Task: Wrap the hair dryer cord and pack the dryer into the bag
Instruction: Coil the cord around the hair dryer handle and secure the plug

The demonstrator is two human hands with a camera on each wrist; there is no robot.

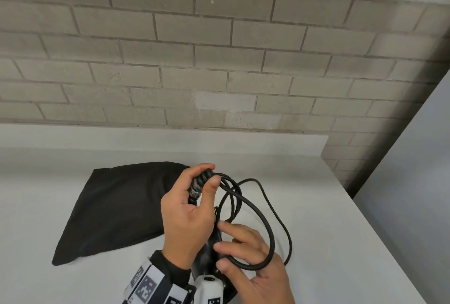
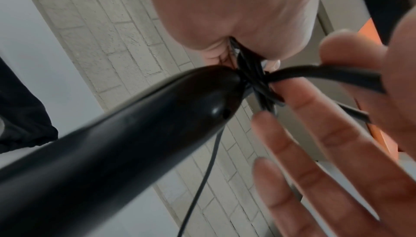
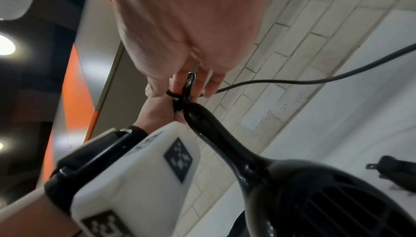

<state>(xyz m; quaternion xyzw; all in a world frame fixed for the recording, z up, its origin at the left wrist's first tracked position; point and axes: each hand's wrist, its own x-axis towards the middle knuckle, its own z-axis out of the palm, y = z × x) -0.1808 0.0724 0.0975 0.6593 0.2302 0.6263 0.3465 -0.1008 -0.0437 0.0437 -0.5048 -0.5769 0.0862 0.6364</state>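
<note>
Your left hand [image 1: 188,211] was raised above the tabletop [image 1: 328,206], back toward the head camera, with the fingers and thumb curled tight round the coiled cord [image 1: 246,208] bunched at the end of the hair dryer [image 3: 292,187] handle. The thumb lay pressed along the side of those coils. The dryer hung down from that grip, its black handle sloping toward your wrist and its vented body lowest, close under the right wrist camera. Your right hand [image 1: 253,260] sat lower and nearer to you, palm turned up and inward, fingers [image 2: 315,152] fairly straight and slightly spread; a large loop of cord ran across them, and the head view showed the thumb and forefinger closing lightly on that loop. More loops hung loose between the two hands, and one strand trailed off to the right. The plug [image 3: 391,169] lay on the tabletop, apart from the dryer. The black bag [image 1: 117,206] lay flat on the tabletop to the left of your hands, behind the left hand, with the dryer outside it. A grey brick wall [image 1: 219,48] stood behind the tabletop.
</note>
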